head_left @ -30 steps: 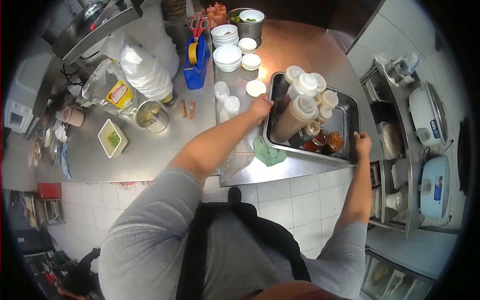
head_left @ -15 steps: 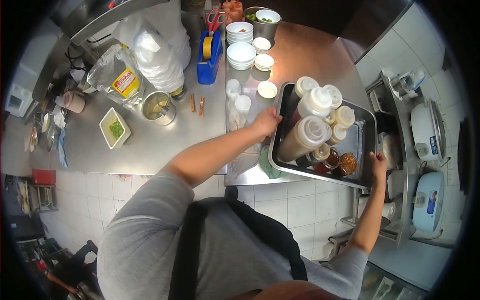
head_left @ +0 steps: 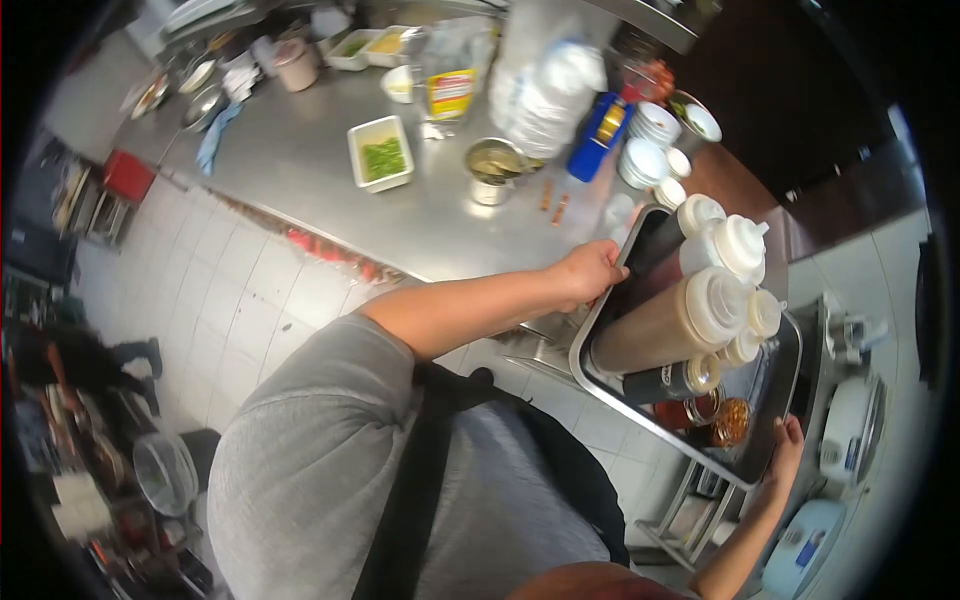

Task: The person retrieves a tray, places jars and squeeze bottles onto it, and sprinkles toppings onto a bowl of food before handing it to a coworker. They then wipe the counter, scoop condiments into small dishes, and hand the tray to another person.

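Between my two hands is a dark metal tray (head_left: 735, 470), tilted in view. My left hand (head_left: 590, 272) grips its upper left rim, and my right hand (head_left: 786, 448) is closed on the lower right rim. Large squeeze bottles with pale caps crowd the tray; a tall one with brown sauce (head_left: 655, 325) stands nearest the middle. A dark bottle (head_left: 672, 380) with writing on it is beside it. Towards my side of the tray are a jar of red sauce (head_left: 690, 410) and a jar of chili flakes in oil (head_left: 731, 422).
On the steel counter (head_left: 300, 165) stand a white tub of chopped greens (head_left: 382, 158), a metal pot (head_left: 492, 170), a blue tape dispenser (head_left: 600, 137) and stacked white bowls (head_left: 645, 160). Rice cookers (head_left: 850, 425) line the right side. Another person's legs (head_left: 125, 365) show at far left.
The view has turned, so the counter things appear further right. My hands and the tray have shifted right and lower in view, the tray now over the floor past the counter edge.
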A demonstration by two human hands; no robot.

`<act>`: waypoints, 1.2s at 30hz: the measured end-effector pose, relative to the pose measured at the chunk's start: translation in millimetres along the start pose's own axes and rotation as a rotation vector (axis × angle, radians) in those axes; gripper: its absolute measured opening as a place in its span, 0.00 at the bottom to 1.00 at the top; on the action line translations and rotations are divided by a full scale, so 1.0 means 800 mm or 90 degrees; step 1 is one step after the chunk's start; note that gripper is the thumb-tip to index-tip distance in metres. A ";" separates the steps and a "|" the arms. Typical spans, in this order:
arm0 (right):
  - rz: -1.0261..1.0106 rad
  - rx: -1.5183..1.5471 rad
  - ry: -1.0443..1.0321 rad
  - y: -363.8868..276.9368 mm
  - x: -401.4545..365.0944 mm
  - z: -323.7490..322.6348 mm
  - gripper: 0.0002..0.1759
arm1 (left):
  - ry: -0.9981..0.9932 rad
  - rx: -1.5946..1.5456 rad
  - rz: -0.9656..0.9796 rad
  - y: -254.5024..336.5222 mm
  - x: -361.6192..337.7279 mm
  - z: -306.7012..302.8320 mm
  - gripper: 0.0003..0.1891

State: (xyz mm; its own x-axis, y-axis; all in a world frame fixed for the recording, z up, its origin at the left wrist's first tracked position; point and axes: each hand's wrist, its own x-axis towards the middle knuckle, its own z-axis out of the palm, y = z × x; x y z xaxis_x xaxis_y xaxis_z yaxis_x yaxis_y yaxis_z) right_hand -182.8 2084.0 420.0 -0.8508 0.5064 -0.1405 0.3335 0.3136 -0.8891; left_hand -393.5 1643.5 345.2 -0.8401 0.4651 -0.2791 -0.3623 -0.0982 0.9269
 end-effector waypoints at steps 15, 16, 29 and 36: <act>-0.074 -0.035 -0.214 -0.181 -0.166 0.379 0.05 | 0.236 -0.056 0.094 0.028 -0.354 -0.352 0.14; -0.075 -0.032 -0.219 -0.190 -0.177 0.413 0.05 | 0.256 -0.059 0.090 0.028 -0.379 -0.379 0.13; -0.103 0.112 -0.434 -0.280 -0.239 0.813 0.03 | 0.541 -0.057 0.109 0.032 -0.593 -0.654 0.15; -0.098 0.115 -0.448 -0.282 -0.204 0.951 0.04 | 0.568 -0.024 0.086 0.013 -0.568 -0.772 0.15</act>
State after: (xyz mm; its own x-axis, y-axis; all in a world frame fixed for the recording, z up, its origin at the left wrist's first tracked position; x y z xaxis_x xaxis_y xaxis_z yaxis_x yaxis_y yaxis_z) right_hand -428.2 1319.5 312.3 -0.9616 -0.1867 -0.2010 0.1694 0.1721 -0.9704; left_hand -264.8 887.6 326.4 -0.8717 -0.4066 -0.2735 -0.2374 -0.1378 0.9616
